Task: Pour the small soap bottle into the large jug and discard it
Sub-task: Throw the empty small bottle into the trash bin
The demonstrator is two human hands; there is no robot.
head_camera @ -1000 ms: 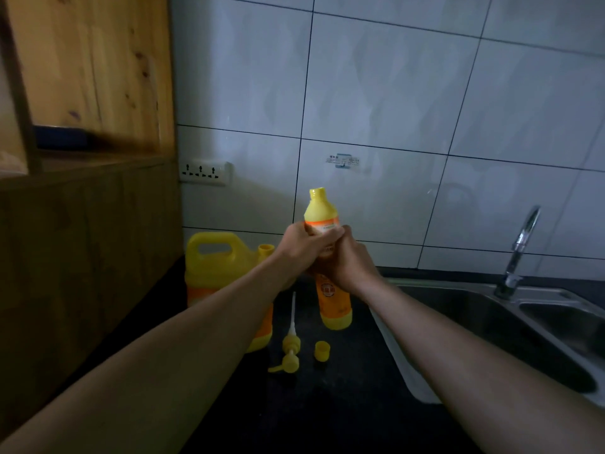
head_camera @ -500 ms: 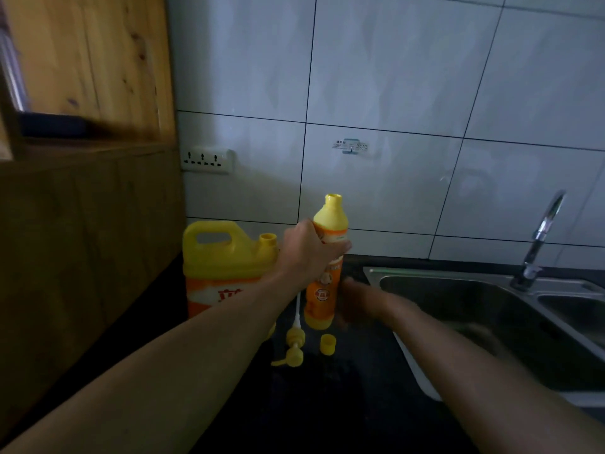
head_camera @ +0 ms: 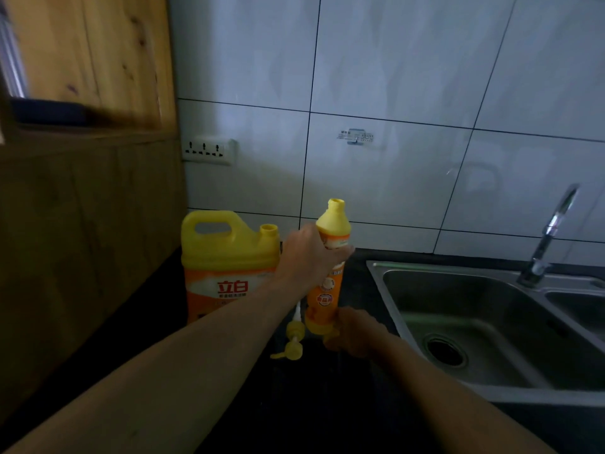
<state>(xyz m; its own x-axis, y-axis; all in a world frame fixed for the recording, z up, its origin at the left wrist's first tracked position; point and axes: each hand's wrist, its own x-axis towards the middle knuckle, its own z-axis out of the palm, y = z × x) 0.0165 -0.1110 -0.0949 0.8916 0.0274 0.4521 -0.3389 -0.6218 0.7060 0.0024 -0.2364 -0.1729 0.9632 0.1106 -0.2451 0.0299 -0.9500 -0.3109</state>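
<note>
The small orange and yellow soap bottle (head_camera: 324, 290) stands upright and uncapped, its base on or just above the dark counter. My left hand (head_camera: 307, 257) is wrapped around its upper part. To its left stands the large yellow jug (head_camera: 226, 253) with its handle and an open spout. Down by the bottle's base, my right hand (head_camera: 355, 332) has its fingers closed over a small yellow cap (head_camera: 329, 335) on the counter. A yellow pump head (head_camera: 294, 339) with a white tube lies just left of it.
A steel sink (head_camera: 379, 267) with a drain and a faucet (head_camera: 550, 231) fills the right side. A wooden cabinet (head_camera: 82, 224) walls off the left. A wall socket (head_camera: 206, 151) sits above the jug. The dark counter (head_camera: 311, 404) runs towards me.
My right hand let go of the bottle's middle and dropped to the counter, onto the small cap. My left hand kept hold of the bottle, which sank lower.
</note>
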